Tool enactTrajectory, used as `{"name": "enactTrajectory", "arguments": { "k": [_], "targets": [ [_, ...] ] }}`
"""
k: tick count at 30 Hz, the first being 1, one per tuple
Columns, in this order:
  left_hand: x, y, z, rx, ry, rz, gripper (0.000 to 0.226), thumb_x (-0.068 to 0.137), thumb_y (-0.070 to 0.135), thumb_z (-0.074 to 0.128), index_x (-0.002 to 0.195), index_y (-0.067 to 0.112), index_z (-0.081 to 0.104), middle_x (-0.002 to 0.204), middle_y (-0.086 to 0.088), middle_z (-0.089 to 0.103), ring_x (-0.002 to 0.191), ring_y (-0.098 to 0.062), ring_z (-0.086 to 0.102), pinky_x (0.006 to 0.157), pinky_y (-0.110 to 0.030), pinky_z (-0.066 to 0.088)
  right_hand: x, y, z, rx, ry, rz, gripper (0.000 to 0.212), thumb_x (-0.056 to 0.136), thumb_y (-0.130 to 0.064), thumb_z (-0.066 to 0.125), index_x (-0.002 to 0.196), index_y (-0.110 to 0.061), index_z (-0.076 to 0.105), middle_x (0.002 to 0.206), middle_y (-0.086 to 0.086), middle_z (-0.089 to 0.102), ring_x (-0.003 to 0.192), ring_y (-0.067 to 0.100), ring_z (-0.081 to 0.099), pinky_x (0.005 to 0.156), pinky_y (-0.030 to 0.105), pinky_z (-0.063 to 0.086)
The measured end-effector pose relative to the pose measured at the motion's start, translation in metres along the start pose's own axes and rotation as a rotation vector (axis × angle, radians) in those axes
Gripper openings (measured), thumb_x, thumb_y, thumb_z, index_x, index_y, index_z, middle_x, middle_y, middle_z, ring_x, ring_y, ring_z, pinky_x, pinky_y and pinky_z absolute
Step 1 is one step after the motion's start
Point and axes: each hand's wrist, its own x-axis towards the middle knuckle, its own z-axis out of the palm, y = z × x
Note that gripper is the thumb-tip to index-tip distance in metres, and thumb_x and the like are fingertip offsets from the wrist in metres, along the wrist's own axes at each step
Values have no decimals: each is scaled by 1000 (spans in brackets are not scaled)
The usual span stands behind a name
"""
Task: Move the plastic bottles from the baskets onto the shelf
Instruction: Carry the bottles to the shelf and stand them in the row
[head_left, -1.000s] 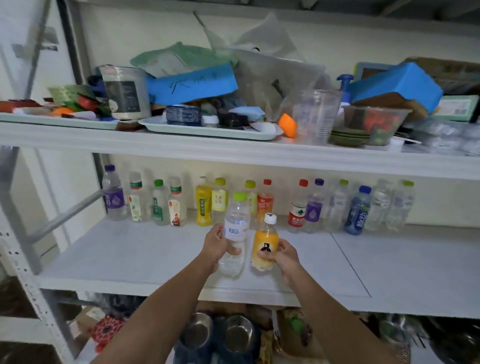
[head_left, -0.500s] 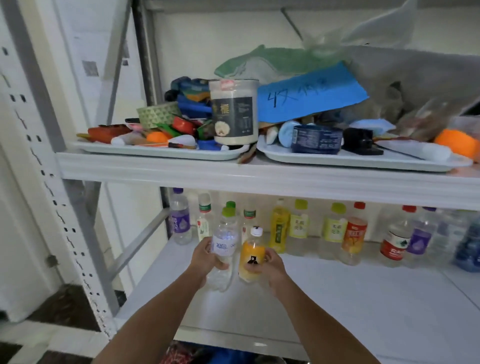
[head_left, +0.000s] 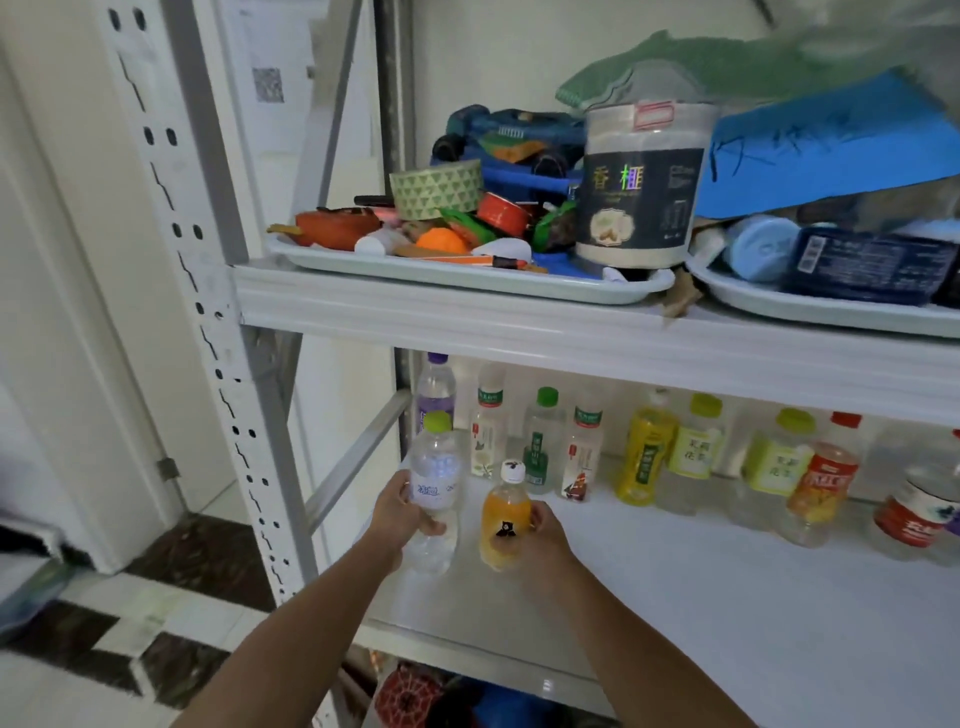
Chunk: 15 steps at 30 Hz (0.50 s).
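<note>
My left hand (head_left: 402, 512) grips a clear water bottle with a green cap (head_left: 435, 478), upright over the left end of the white shelf (head_left: 753, 597). My right hand (head_left: 543, 530) grips a small orange juice bottle with a white cap (head_left: 505, 519) right beside it. Both bottles sit low over the shelf board, and whether they touch it is unclear. Behind them a row of several plastic bottles (head_left: 644, 452) lines the back of the shelf. No basket is in view.
The upper shelf (head_left: 519, 327) hangs close above, carrying a tray (head_left: 467, 280) of clutter, a large white jar (head_left: 641, 182) and a second tray (head_left: 821, 306). A grey perforated upright (head_left: 223, 332) and a diagonal brace (head_left: 358, 457) stand left. Tiled floor lies lower left.
The view has swung left and moved closer to the shelf. Both hands carried their bottles toward the shelf's left end, in front of the purple-capped bottle.
</note>
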Motion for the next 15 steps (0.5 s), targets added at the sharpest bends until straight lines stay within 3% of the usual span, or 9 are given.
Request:
{"name": "enactTrajectory", "arguments": {
  "k": [2, 5, 12, 15],
  "targets": [
    [0, 0, -5, -12, 4, -1, 63, 55, -30, 64, 97, 16, 58, 96, -10, 67, 89, -29, 63, 64, -37, 55, 3, 2, 1, -51, 12, 8, 49, 72, 11, 75, 114, -4, 55, 115, 18, 61, 105, 35, 61, 92, 50, 51],
    [0, -1, -11, -22, 1, 9, 66, 52, -31, 64, 100, 15, 58, 95, -8, 67, 90, -27, 62, 62, -31, 53, 8, 3, 2, -113, 35, 19, 59, 71, 9, 77, 124, -1, 51, 120, 19, 59, 112, 38, 58, 98, 54, 47],
    [2, -4, -16, 11, -35, 26, 70, 60, -27, 67, 114, 16, 54, 108, -7, 66, 104, -28, 60, 81, -38, 54, 14, 7, 8, -183, 33, 30, 60, 71, 5, 78, 119, -12, 46, 119, 11, 56, 110, 28, 56, 98, 45, 47],
    [1, -7, -18, 24, -75, 28, 75, 62, -25, 68, 122, 17, 51, 115, -6, 64, 109, -25, 58, 89, -37, 50, 13, 9, 9, -184, 15, 14, 60, 72, 6, 77, 117, -15, 44, 120, 10, 55, 105, 24, 55, 89, 38, 46]
  ]
}}
